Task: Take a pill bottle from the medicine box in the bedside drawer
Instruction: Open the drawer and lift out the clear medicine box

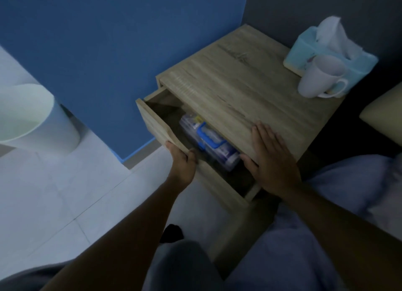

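The wooden bedside table (250, 79) has its top drawer (155, 125) pulled partly out. Inside lies a clear plastic medicine box (208, 141) with a blue handle on its lid; part of it is hidden under the tabletop. No pill bottle can be made out. My left hand (181, 162) grips the top edge of the drawer front, fingers curled over it. My right hand (269, 155) rests flat on the tabletop's front edge, fingers spread, thumb hanging over the drawer opening.
A white mug (322, 77) and a blue tissue box (330, 49) stand at the table's far right corner. A pale bin (32, 116) sits on the tiled floor to the left. A blue wall runs behind; bedding lies at the right.
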Motion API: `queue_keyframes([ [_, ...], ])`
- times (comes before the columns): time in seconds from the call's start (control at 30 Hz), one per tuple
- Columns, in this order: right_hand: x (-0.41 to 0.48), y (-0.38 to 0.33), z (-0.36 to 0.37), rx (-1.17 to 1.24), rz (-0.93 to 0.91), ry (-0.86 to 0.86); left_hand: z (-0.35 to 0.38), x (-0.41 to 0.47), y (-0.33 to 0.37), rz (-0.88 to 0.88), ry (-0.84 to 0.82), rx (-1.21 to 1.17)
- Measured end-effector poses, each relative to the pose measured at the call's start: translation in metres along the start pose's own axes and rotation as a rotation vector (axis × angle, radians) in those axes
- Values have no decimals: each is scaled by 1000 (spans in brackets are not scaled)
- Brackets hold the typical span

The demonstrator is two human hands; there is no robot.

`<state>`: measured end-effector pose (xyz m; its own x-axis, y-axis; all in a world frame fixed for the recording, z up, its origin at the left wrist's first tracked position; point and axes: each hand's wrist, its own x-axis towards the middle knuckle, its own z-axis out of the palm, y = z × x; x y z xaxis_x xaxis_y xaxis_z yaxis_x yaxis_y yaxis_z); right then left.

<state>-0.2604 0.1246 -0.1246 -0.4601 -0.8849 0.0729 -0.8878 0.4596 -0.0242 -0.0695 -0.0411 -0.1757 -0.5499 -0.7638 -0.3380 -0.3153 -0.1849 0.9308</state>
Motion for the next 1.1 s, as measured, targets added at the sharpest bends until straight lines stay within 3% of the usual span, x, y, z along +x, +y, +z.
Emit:
queue_keyframes([
  [0.63, -1, -7, -9, -14, 19, -47, -67, -59, -28, -67, 9, 102],
  [1.0, -1, -10, -16, 26, 36, -129, -76, -75, -22, -213, 31, 68],
  [1.1, -4, -19, -16, 65, 115, -137, -71, -83, -10, -75, 149, 77],
])
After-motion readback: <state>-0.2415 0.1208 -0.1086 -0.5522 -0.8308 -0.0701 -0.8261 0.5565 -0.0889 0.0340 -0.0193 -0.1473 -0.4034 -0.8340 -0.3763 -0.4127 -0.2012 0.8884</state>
